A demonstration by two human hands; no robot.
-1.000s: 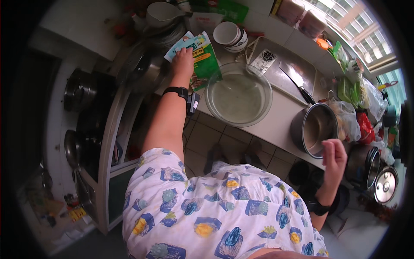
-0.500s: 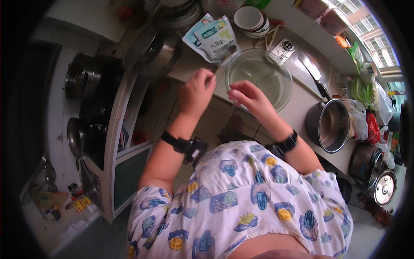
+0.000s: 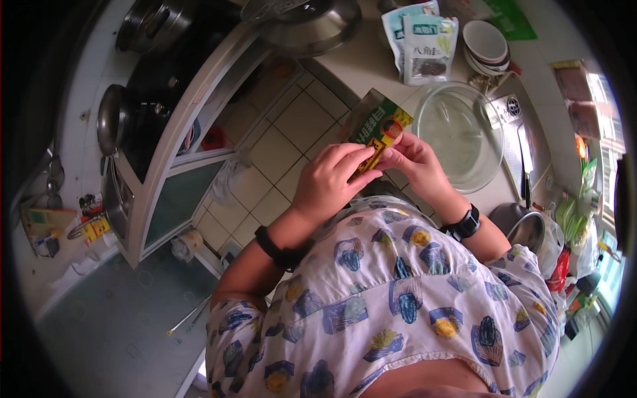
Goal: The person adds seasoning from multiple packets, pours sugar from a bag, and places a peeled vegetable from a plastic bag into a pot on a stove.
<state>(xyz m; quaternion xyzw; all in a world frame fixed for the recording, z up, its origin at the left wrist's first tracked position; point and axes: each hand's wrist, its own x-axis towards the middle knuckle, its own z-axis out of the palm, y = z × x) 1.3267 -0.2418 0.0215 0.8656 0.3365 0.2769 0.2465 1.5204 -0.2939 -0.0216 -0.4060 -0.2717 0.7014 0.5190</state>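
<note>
A green and yellow packet [image 3: 373, 125] is held up in front of me, tilted, above the floor and close to the counter's edge. My left hand [image 3: 332, 178] is closed on its lower end, fingers bent over it. With thumb and fingertips, my right hand [image 3: 423, 169] pinches the packet's yellow edge. Whether the packet is torn open I cannot tell. Just beyond my right hand stands a large clear glass bowl [image 3: 496, 162] with clear liquid in it. Two light-coloured pouches [image 3: 430, 50] lie on the counter behind the packet.
A stack of bowls [image 3: 486, 41] stands at the back. To the right are a knife [image 3: 525, 166] and a steel pot [image 3: 527, 225]. A wide steel pan [image 3: 312, 30] sits at the far counter. Shelving with a pale frame [image 3: 199, 86] rises on the left.
The view has turned, so the counter things appear farther right. Half a second ago no packet showed in my raised, half-curled hands; now both grip it.
</note>
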